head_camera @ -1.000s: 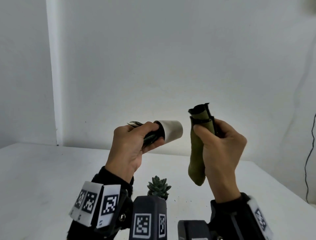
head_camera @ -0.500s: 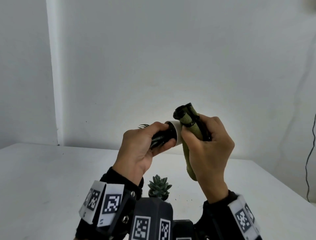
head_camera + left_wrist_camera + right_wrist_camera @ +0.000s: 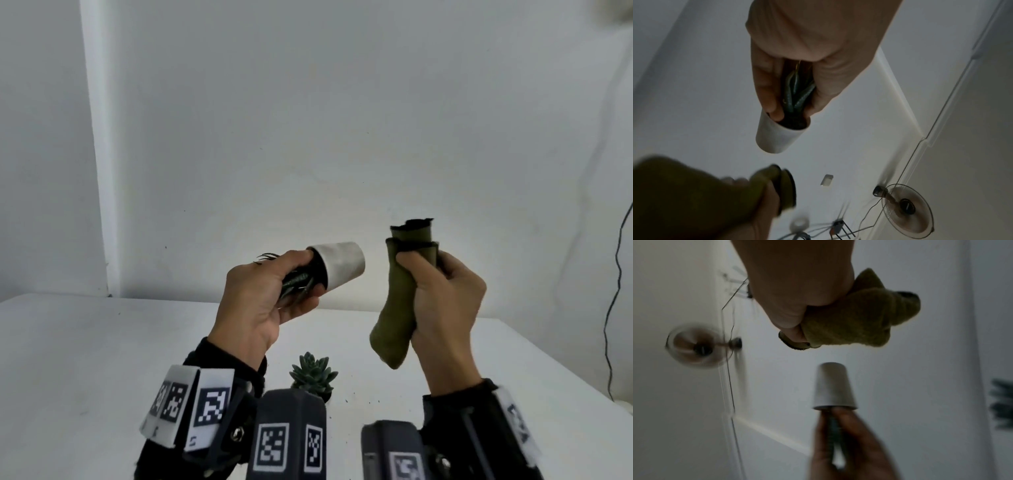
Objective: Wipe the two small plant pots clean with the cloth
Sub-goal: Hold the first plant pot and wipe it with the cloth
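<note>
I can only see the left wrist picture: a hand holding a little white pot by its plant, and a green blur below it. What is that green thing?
Observer: It is an olive cloth, folded over and hanging down from the right hand that grips it.
Visitor: Is there a second pot anywhere?
Observer: Yes. A succulent stands on the white table below the hands. Its pot is mostly hidden behind a wrist camera.
Visitor: Is the held pot upright?
Observer: No. In the head view the white pot lies sideways in the left hand, with its base towards the cloth and a gap between them.
</note>
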### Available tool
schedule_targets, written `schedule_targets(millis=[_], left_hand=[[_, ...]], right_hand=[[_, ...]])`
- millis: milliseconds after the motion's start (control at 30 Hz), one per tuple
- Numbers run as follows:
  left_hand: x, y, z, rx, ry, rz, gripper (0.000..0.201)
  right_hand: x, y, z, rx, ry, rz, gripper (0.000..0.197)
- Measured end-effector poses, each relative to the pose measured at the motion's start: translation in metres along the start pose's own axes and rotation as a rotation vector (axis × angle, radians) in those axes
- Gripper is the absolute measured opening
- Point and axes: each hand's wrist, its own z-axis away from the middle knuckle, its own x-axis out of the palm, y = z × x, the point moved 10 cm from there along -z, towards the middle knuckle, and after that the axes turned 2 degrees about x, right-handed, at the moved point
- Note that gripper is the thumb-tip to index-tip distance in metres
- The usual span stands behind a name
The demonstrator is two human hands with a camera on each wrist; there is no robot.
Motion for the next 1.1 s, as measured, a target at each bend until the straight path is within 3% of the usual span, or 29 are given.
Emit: schedule_targets(millis=[100,267,400,600,867,1000,1100], left_hand=[[-0.009,-0.002,-0.006,0.001,0.027,-0.046,0.017],[-0.005,-0.005,-0.007,-0.021,0.011,0.024,0.014],[0.001,-0.002,-0.003,-0.026,-0.038,0.022,0.017],[0.003,0.012,0.000,0.082,-0.076,-0.136,0.031],[0.015,0.013,0.007,0.089,-0.160,-0.186,0.025],[0.023,0.019,0.012,0.125,-0.276,-0.233,0.052],[0.024,0.026,0.013,0.198,-0.282,-0.252,0.062]], right_hand=[[0.014,0.004,0.001,0.154,-0.149,-0.196,0.007],[0.031,-0.002,0.009,0.150,-0.271,-0.209,0.011],[0.035,-0.001,0.011,0.151,-0.291,-0.179,0.010],[0.033,-0.008,0.010,0.153,-0.304,-0.200,0.005],[0.034,-0.003,0.010,0.181,-0.312,-0.220,0.007],[0.031,0.000,0.007,0.190,-0.299,-0.227,0.007],[0.031,-0.001,0.006,0.194,-0.298,-0.233,0.006]])
